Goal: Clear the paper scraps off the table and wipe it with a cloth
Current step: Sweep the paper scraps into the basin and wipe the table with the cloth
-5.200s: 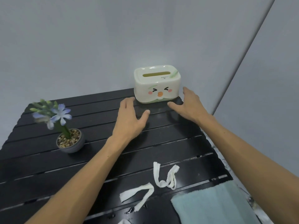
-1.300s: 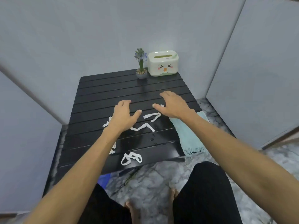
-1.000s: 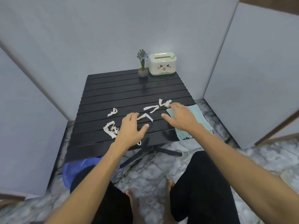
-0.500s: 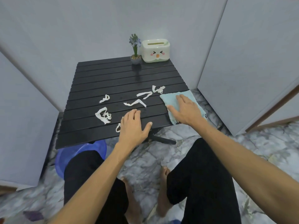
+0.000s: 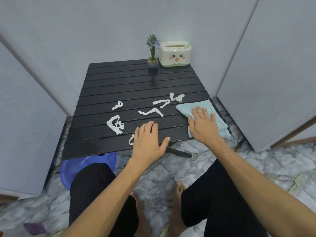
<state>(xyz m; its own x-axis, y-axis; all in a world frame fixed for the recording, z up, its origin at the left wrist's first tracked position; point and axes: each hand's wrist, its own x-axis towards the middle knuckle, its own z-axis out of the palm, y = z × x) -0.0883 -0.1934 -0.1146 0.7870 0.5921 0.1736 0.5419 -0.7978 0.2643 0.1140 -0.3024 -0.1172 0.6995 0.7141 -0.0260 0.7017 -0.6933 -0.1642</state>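
Partly hidden: one paper scrap [image 5: 130, 140] at the near edge of the black slatted table [image 5: 136, 82] lies half under the left hand [image 5: 148, 141]; its full shape cannot be made out. The light blue cloth [image 5: 193, 107] at the table's near right corner is covered in the middle by the right hand [image 5: 203, 125], and its right edge hangs past the table edge. A blue basin [image 5: 82, 166] under the table is cut off by the tabletop and a knee.

Counted: six white paper scraps, the other five being a left strip [image 5: 117, 105], a tangled one [image 5: 115, 124], a central one [image 5: 151, 112], a curved one [image 5: 161, 102] and one beside the cloth [image 5: 177, 98]. One cloth. One potted flower [image 5: 152, 61] and one tissue box [image 5: 175, 53], side by side at the far edge.

Left hand: flat, fingers straight, thumb spread, resting on the table. Right hand: flat, fingers spread, pressing on the cloth.
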